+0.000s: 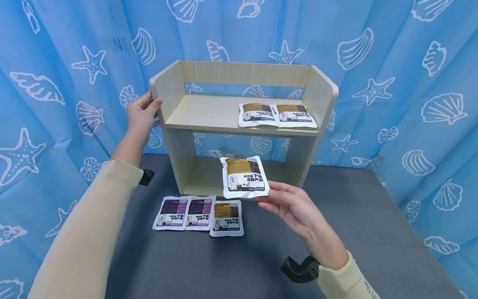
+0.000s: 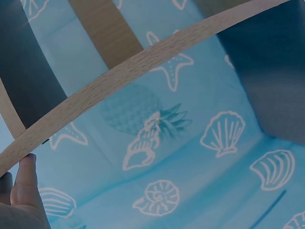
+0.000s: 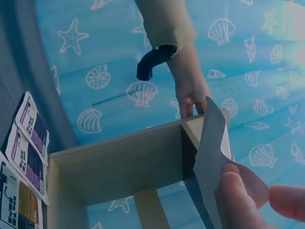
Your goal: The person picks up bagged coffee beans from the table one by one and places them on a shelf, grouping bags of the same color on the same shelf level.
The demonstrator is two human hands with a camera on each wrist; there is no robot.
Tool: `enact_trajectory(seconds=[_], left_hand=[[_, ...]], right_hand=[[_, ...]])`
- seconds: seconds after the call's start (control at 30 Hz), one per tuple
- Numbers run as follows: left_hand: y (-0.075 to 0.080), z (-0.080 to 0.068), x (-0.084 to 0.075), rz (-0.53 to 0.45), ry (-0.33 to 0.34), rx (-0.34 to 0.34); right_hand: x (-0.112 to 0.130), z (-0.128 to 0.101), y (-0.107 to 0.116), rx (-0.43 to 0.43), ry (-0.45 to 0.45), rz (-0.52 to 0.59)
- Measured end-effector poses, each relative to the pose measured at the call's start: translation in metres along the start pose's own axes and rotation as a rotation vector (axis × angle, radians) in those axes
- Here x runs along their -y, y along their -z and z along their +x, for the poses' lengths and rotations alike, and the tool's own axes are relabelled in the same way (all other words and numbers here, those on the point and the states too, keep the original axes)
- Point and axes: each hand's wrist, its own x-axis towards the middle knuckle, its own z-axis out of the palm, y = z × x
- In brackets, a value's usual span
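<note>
My right hand (image 1: 296, 209) pinches a white sachet (image 1: 244, 177) with a gold and dark label by its lower right corner, in front of the lower compartment. In the right wrist view, thumb and fingers close on the sachet's edge, its plain back (image 3: 212, 162) showing. Over at the left, my left hand (image 1: 140, 116) grips the side panel of a pale wooden two-tier shelf (image 1: 209, 109), thumb at the front edge. Side by side at the right end of the upper tier lie two gold-labelled sachets (image 1: 257, 114).
On the grey table (image 1: 179, 265), before the shelf, two purple-labelled sachets (image 1: 171, 213) and a gold-labelled sachet (image 1: 227, 218) lie in a row. A blue curtain (image 1: 373, 54) with white shells and starfish hangs behind and at both sides.
</note>
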Motion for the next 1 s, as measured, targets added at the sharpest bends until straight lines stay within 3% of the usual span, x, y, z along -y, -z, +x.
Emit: enact_trajectory(seconds=[0.67, 1.0], left_hand=[[0.0, -0.003, 0.0, 0.026, 0.011, 0.001], [0.0, -0.001, 0.0, 0.02, 0.015, 0.006]], right_hand=[[0.026, 0.002, -0.013, 0.059, 0.05, -0.028], [0.04, 0.014, -0.026, 0.071, 0.068, -0.058]])
